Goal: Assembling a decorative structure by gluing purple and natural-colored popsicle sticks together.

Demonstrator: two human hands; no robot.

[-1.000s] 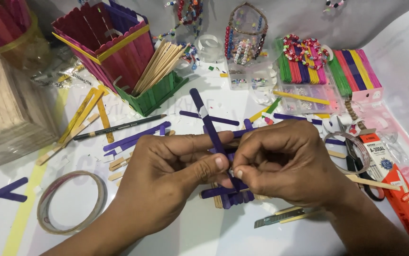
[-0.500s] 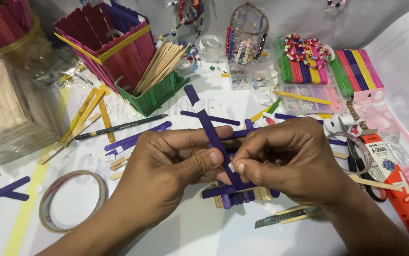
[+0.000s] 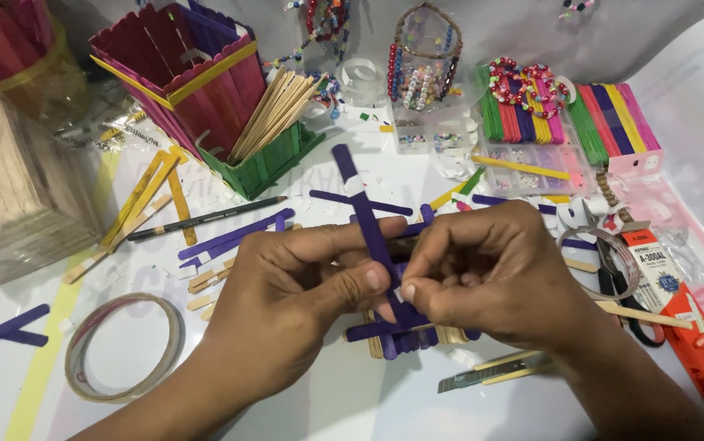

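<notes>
Head view: left hand [image 3: 287, 302] and right hand [image 3: 491, 282] both pinch purple stick [image 3: 368, 224] at frame centre; long axis runs up-left from grips, lower end over purple stick stack [image 3: 401, 335].

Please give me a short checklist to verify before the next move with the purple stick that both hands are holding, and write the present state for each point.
1. Both hands grip the stick: ok. The left hand and right hand pinch the upright purple stick between thumbs and fingers.
2. Stick meets the base: ok, its lower end reaches the stacked purple stick base on the table.
3. White tape strip on the stick: ok, in place near the upper end.
4. Joint is fixed firmly: cannot tell, the fingers hide it.
5. Utility knife away from the hands: ok, it lies apart, near the right wrist; blade state cannot tell.
6. Tape roll is in reach: ok, probably, beside the left forearm.
</notes>
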